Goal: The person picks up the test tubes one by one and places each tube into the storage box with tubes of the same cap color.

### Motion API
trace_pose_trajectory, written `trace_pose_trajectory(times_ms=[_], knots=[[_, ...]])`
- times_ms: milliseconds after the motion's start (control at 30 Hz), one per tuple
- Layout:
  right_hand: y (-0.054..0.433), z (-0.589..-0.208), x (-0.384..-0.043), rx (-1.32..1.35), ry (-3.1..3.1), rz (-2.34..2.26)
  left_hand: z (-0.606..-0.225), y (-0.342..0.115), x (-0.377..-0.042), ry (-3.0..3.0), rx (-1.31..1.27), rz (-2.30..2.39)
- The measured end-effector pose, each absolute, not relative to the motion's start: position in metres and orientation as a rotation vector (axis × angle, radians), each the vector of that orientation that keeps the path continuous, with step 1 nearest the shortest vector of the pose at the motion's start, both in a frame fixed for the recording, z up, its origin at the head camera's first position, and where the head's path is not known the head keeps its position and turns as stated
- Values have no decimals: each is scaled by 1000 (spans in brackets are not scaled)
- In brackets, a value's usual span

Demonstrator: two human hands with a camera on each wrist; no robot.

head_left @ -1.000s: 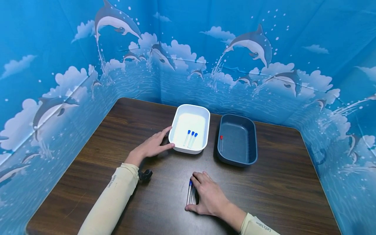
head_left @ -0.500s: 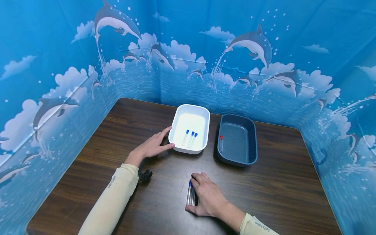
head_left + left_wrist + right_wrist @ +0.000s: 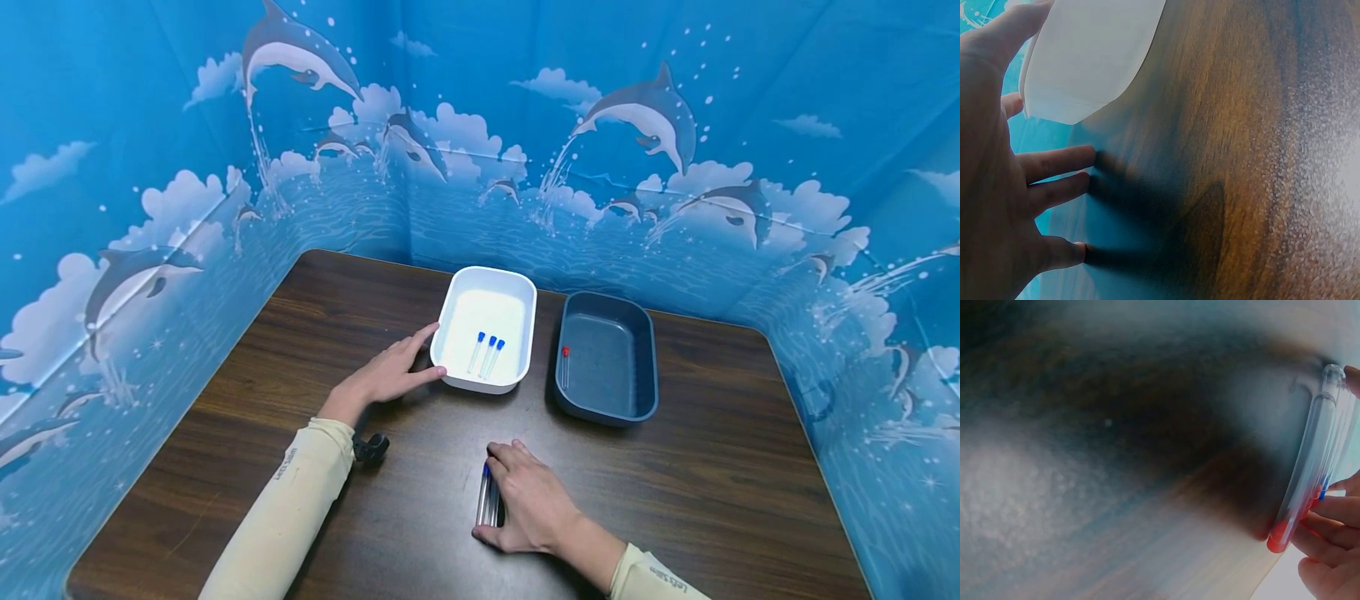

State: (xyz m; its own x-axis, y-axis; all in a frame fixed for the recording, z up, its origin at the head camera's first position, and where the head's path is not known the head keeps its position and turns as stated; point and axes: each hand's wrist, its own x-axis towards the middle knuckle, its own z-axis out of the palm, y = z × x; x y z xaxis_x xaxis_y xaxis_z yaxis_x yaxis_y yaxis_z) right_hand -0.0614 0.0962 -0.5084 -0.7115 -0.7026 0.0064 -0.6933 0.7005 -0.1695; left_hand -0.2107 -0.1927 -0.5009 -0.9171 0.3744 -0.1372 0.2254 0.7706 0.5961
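Observation:
My left hand (image 3: 384, 372) touches the near left corner of a white tray (image 3: 480, 386), thumb and index finger extended along its side. In the left wrist view the other fingers point towards the table, clear of the tray. Three blue-capped clear test tubes (image 3: 491, 353) lie inside that tray. On the table in front, my right hand (image 3: 537, 505) holds a few clear test tubes (image 3: 486, 504) lengthwise, thumb at their bottoms and fingers at the caps. The right wrist view shows a red cap (image 3: 1277, 537) and a bit of blue; the exact number of tubes is hidden.
Right of the white tray stands a dark blue-grey tray (image 3: 600, 414), with a red-capped tube (image 3: 566, 367) against its left wall. A dark wood table (image 3: 720, 467) carries everything. Dolphin-printed curtains (image 3: 525, 150) hang behind it and along both sides.
My right hand has shifted very slightly, its grip on the tubes unchanged. The leftmost tube in the white tray has rolled a little left and back. My left hand has stayed still.

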Motion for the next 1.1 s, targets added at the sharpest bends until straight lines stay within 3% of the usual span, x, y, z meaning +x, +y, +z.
trace_pose_trajectory(times_ms=[467,1100], knots=[[100,-493,-68,-1001,2814,-280,-501,-193,-211,2720,480,874],[116,-456,-97,-998,3016,-376,-499,-192,-208,2722,471,875]])
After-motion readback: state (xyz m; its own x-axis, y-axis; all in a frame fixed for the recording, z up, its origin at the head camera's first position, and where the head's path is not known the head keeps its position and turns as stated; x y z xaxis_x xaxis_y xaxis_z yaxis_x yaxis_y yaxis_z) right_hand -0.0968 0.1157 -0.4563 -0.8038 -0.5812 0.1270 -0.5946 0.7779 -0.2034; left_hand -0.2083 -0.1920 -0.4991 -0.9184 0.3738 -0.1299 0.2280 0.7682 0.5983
